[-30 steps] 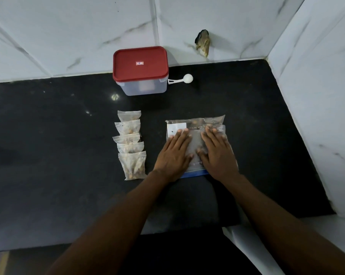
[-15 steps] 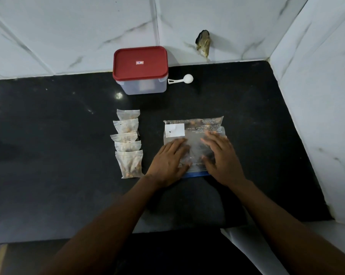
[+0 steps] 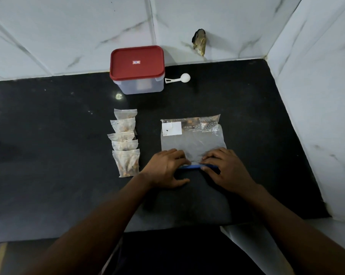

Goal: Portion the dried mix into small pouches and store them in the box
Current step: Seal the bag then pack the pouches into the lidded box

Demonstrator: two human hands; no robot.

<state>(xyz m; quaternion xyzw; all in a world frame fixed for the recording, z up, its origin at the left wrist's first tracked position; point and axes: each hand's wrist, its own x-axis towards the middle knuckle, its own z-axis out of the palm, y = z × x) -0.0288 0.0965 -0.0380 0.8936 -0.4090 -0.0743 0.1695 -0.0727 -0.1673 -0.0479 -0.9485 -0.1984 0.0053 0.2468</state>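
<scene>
A large clear zip bag (image 3: 191, 135) lies flat on the black counter (image 3: 58, 155), a little dried mix left at its far end. My left hand (image 3: 165, 168) and my right hand (image 3: 225, 168) pinch the bag's near edge at its blue zip strip (image 3: 189, 166), fingers curled over it. Left of the bag, several small filled pouches (image 3: 125, 141) lie in an overlapping column. A clear box with a red lid (image 3: 137, 62) stands closed against the back wall.
A white plastic scoop (image 3: 180, 78) lies just right of the box. Marble wall tiles close off the back and the right side, with a broken hole (image 3: 199, 44) in the back wall. The counter's front edge runs below my forearms.
Both hands slid back along the bag from its middle to its near edge, flattening it. Their fingers, flat before, now curl onto the blue zip strip.
</scene>
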